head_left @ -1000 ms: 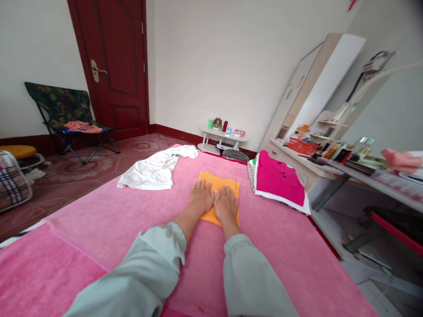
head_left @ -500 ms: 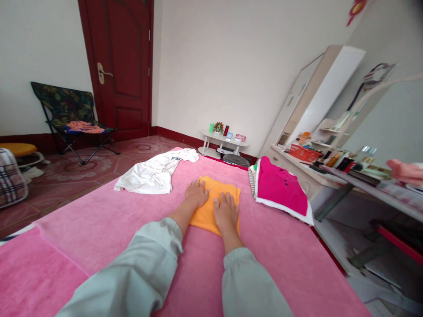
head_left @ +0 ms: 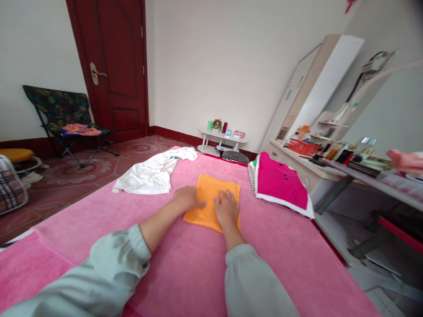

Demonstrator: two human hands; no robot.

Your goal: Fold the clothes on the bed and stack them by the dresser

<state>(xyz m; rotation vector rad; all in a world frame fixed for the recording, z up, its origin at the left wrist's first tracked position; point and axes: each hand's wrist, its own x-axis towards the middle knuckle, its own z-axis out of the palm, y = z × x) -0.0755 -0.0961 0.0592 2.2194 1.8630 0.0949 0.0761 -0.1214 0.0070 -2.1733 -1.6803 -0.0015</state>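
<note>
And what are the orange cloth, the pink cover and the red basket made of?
The orange cloth looks like soft, matte fabric, maybe cotton: it lies folded flat without shine. The pink cover seems plush, probably synthetic: its fuzzy surface has light and dark patches. The red basket looks like smooth plastic, judging by its stiff, bright walls.

Orange cloth partly hidden beneath hands

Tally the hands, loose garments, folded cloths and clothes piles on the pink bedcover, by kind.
Hands: 2, left hand and right hand
Folded orange cloth: 1
Loose white garment: 1
Clothes pile, magenta on top: 1, its layers not countable
Total: 5
</note>
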